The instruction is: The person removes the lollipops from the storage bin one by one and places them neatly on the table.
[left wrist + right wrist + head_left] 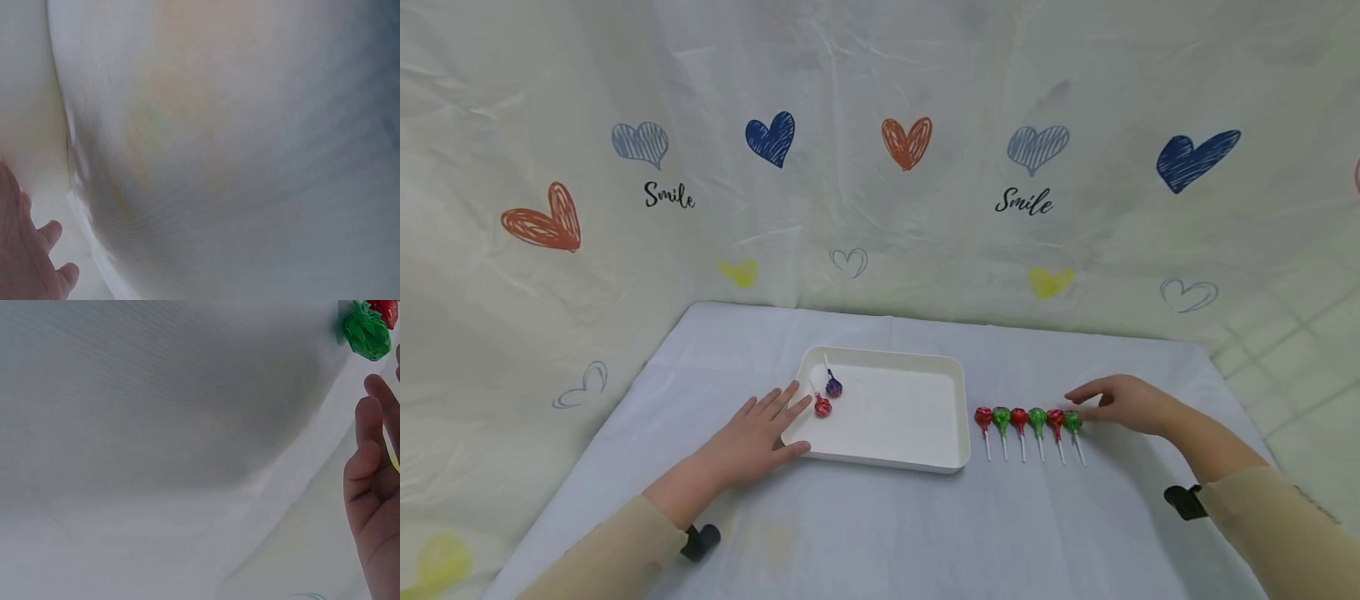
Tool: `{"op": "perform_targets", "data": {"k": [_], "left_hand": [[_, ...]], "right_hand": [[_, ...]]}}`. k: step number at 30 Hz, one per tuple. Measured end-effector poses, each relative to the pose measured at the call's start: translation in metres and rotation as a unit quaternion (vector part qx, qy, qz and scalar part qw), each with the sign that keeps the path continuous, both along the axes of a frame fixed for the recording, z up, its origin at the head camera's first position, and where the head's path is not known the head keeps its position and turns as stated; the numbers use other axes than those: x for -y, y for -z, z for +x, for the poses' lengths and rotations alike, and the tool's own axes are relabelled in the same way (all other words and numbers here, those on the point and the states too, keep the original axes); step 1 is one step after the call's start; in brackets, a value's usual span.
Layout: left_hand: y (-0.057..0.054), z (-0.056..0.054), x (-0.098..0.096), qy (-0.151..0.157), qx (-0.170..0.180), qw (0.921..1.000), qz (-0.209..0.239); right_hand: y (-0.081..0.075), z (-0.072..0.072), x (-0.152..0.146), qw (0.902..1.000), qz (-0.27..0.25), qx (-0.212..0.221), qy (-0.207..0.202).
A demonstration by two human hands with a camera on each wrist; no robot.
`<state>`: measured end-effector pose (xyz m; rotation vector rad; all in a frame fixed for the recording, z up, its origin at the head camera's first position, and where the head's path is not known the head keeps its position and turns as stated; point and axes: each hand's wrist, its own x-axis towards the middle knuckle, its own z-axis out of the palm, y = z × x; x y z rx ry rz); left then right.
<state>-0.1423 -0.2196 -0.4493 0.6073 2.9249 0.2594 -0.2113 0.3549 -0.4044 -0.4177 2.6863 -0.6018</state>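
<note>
Straight, spread fingers of my left hand [752, 442] rest at the left edge of a white tray [887, 465]. Inside the tray, near those fingers, lie a purple lollipop [834, 387] and a red lollipop [822, 407]. To the tray's right, several lollipops in alternating red and green wrappers form a row, sticks toward me. My right hand [1131, 406] hovers by the green lollipop [1072, 422] at the row's right end, fingers loosely bent and holding nothing. In the right wrist view a small gap shows between the visible fingertips and the green lollipop [367, 334].
A white cloth [880, 533] covers the table, with faint yellowish stains at its front left. Behind the table hangs a pale curtain [955, 267] printed with hearts and "Smile". Each wrist wears a small black device [702, 542].
</note>
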Motion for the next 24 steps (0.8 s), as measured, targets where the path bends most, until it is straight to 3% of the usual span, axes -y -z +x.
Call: {"op": "perform_targets", "data": {"k": [13, 24], "left_hand": [[0.006, -0.002, 0.002, -0.008, 0.004, 1.0000, 0.000], [0.006, -0.002, 0.002, -0.003, -0.006, 1.0000, 0.005]], "right_hand": [[-0.012, -0.006, 0.012, 0.9999, -0.015, -0.003, 0.006], [-0.026, -0.016, 0.050, 0.9997, -0.024, -0.004, -0.007]]}}
